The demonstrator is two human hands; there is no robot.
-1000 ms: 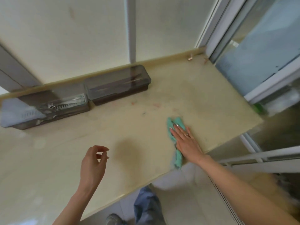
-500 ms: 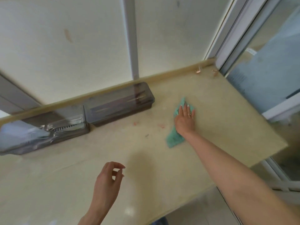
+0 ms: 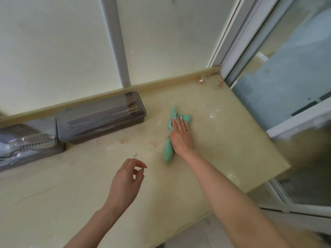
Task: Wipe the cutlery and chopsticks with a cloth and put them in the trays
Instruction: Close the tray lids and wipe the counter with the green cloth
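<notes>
Now we are pressing our right hand [image 3: 180,136] flat, fingers straight, on the green cloth [image 3: 168,153], which is lying crumpled on the desk [image 3: 232,140] right of centre. Our left hand [image 3: 125,183] is hovering above the desk nearer to us, fingers loosely curled and holding nothing. Left of the cloth, against the back ledge, the lidded chopstick tray [image 3: 102,120] is sitting with chopsticks [image 3: 129,109] inside; just beside its left end, the cutlery tray [image 3: 28,140] is holding blurred metal pieces.

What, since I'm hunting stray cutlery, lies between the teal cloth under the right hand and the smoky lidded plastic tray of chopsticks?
No cutlery: the head view shows only beige countertop with reddish smudges between teal cloth and chopstick tray.
</notes>
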